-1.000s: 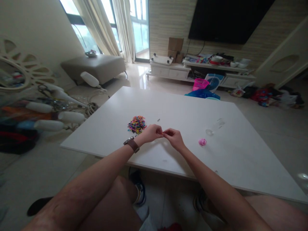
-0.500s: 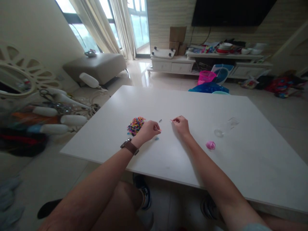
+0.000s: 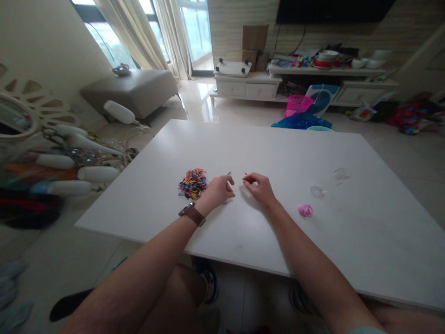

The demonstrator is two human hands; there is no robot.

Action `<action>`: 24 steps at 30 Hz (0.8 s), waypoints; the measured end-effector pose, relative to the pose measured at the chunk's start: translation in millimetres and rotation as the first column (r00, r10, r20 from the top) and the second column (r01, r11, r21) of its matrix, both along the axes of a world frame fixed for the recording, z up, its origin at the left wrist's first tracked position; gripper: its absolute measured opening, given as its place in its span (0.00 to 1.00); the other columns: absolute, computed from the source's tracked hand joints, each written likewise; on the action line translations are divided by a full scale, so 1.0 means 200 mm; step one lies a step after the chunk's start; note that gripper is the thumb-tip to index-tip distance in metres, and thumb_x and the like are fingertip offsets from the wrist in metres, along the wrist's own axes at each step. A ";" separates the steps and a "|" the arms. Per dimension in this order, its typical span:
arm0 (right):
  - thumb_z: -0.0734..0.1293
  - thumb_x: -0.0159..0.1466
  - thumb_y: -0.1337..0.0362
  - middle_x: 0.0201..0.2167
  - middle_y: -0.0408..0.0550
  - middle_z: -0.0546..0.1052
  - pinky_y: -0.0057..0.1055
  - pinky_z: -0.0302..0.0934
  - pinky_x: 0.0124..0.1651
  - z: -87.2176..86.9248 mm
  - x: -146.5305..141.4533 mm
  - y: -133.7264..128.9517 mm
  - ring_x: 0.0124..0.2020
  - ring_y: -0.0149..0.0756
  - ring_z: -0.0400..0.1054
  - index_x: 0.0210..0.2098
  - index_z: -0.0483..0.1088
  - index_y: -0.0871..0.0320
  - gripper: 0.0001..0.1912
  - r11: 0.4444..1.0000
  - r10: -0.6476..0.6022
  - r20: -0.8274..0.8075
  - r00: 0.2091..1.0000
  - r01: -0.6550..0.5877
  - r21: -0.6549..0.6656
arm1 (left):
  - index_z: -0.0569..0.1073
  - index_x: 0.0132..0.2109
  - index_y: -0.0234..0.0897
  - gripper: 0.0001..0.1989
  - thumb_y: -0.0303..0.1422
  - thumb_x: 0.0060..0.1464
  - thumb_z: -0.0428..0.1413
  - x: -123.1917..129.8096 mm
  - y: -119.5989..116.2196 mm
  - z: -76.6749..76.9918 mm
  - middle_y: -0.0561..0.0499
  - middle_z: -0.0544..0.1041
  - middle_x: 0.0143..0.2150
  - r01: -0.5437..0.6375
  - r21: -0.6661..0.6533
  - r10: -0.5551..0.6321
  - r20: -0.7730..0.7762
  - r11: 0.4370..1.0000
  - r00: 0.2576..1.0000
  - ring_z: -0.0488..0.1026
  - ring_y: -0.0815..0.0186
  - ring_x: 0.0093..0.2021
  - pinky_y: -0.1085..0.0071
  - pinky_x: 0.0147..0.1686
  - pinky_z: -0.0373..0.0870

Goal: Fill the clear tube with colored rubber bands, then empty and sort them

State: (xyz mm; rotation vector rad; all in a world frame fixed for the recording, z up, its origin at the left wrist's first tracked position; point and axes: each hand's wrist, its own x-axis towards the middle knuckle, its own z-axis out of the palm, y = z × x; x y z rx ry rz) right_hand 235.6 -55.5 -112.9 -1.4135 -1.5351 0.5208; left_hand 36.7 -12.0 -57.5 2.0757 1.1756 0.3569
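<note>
My left hand (image 3: 219, 189), with a brown-strapped watch (image 3: 193, 212) on the wrist, hovers low over the white table (image 3: 274, 239). Its thumb and index finger are apart, and a tiny yellow bit (image 3: 234, 191) shows by the thumb tip. Beside that hand lies a pile of small multicoloured rubber-band-like pieces (image 3: 193, 184). A small dark piece (image 3: 229, 173) is just beyond the index finger, and a bluish one (image 3: 225, 202) is partly hidden under the hand. My right hand (image 3: 259, 186) has its fingers bent together, with a small red piece (image 3: 245, 174) at the fingertips.
To the right on the table are a pink rounded object (image 3: 305, 210), a clear ring-shaped piece (image 3: 317, 191) and another clear plastic item (image 3: 340, 174). Beyond the far edge stand a pink basket (image 3: 298, 105) and a blue bag (image 3: 301, 121). Lamp parts (image 3: 99, 174) crowd the left side.
My left thumb and index finger have parted from their pinch. A red piece now shows at my right fingertips, where a pale pinkish tip showed before. The view has shifted slightly.
</note>
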 end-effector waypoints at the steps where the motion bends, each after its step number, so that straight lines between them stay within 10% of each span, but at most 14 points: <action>1: 0.68 0.64 0.60 0.34 0.46 0.82 0.40 0.70 0.50 0.02 -0.02 -0.02 0.33 0.36 0.73 0.36 0.78 0.55 0.07 0.996 0.082 -0.037 0.996 -0.083 -0.015 | 0.77 0.41 0.35 0.15 0.22 0.45 0.68 0.00 0.00 0.00 0.50 0.82 0.31 0.001 -0.001 -0.001 0.004 1.000 1.000 0.79 0.65 0.32 0.73 0.32 0.69; 9: 0.70 0.61 0.59 0.35 0.48 0.84 0.35 0.70 0.43 0.02 -0.09 -0.05 0.36 0.38 0.77 0.36 0.82 0.56 0.09 0.928 0.335 -0.147 0.931 -0.353 -0.118 | 0.76 0.43 0.35 0.16 0.22 0.46 0.66 0.00 0.01 -0.04 0.50 0.82 0.30 0.019 0.018 -0.020 0.057 1.000 0.998 0.79 0.65 0.32 0.73 0.32 0.71; 24: 0.69 0.60 0.63 0.29 0.47 0.83 0.32 0.65 0.37 -0.01 0.07 -0.13 0.30 0.36 0.74 0.31 0.80 0.57 0.07 0.980 0.053 0.105 0.993 -0.031 -0.196 | 0.81 0.36 0.35 0.15 0.16 0.40 0.59 -0.07 0.01 -0.07 0.49 0.82 0.31 0.225 0.052 -0.206 -0.246 0.973 0.947 0.77 0.64 0.31 0.72 0.34 0.70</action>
